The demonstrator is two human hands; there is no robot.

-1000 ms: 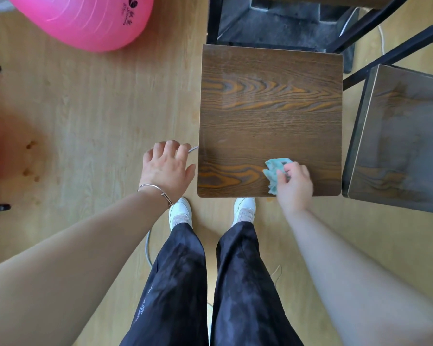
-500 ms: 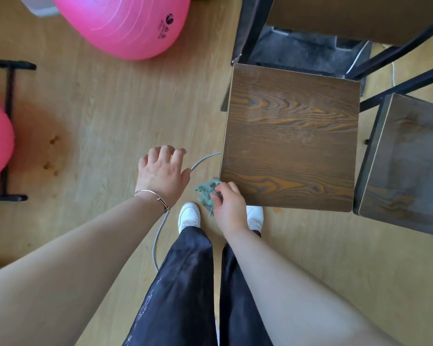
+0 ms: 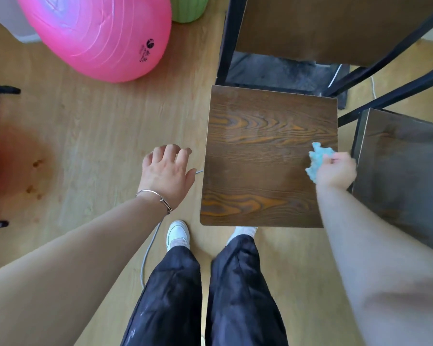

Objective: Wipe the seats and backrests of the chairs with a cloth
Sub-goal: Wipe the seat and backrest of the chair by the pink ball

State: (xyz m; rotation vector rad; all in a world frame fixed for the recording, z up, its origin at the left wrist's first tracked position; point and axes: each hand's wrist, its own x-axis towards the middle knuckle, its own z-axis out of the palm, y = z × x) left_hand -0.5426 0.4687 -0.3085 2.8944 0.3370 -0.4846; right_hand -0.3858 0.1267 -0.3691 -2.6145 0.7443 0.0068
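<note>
Head camera looks straight down on the wooden chair seat (image 3: 268,158). The person's right hand (image 3: 336,171) bunches a pale blue cloth (image 3: 319,159) at the seat's right edge, about halfway along it, fingers curled round the wad and holding it on the wood. The hand is blurred, so I cannot tell which fingers pinch. The left hand (image 3: 166,171) hangs off the seat's left side, over the floor, fingers loosely spread, holding nothing.

The cloth looks thin, soft and very light. It crumples to whatever shape the hand gives it, so I judge it best held as a gathered wad under the palm, lest a loose corner drag or slip free. The seat looks hard and glossy, so the cloth should glide easily. Beyond the seat's far edge stands what I take for the backrest (image 3: 335,26); a second chair (image 3: 400,171) sits just beside the right edge.
</note>
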